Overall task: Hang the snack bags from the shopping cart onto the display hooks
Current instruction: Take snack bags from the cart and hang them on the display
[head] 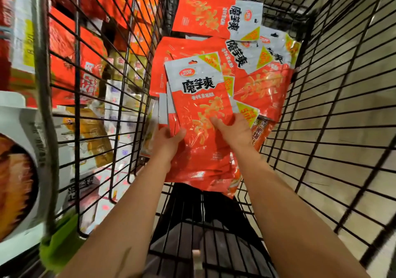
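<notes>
i'm at the gathering step, my left hand (169, 140) and right hand (232, 130) pinching a stack of snack bags (199, 114) over the shopping cart (321, 84), so next i judge they need carrying left toward the display.

One view only, taken from the person's head, facing forward and steeply down into the shopping cart (321, 106). It sits close: both forearms enter from the bottom edge and reach to mid-frame, where the left hand (169, 140) and right hand (234, 129) meet the snack bags (199, 114). The wide lens bows the cart wires outward. Shelf goods (64, 63) show through the cart's left wall; tiled floor (364, 52) shows through the right.
</notes>
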The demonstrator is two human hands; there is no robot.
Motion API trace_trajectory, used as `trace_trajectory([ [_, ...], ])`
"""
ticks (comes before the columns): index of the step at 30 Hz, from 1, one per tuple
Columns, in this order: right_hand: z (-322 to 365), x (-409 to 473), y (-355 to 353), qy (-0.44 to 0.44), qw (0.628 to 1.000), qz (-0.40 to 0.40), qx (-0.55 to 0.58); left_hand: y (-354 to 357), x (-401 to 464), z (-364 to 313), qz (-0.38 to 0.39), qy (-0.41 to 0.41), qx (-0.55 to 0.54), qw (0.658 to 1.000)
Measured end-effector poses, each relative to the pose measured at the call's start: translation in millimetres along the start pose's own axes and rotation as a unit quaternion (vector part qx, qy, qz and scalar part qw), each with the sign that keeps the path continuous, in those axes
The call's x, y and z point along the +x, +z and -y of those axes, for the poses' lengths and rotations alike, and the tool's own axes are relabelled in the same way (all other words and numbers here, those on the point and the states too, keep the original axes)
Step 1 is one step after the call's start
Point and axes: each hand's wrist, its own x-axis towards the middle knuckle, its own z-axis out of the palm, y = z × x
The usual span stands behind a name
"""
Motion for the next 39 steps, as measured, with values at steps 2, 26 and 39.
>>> trace_trajectory([
  [2,-4,-10,2,0.011,0.999,-0.016,0.041,2,1,3,-0.002,-0.014,-0.013,1.0],
  [26,-25,-39,28,-0.012,0.996,-0.067,0.057,0,9,14,0.057,0.017,0.004,0.998],
  [39,-42,-80,30,-0.032,0.993,-0.011,0.117,-6,-1,23,0.076,0.105,0.123,0.984],
])
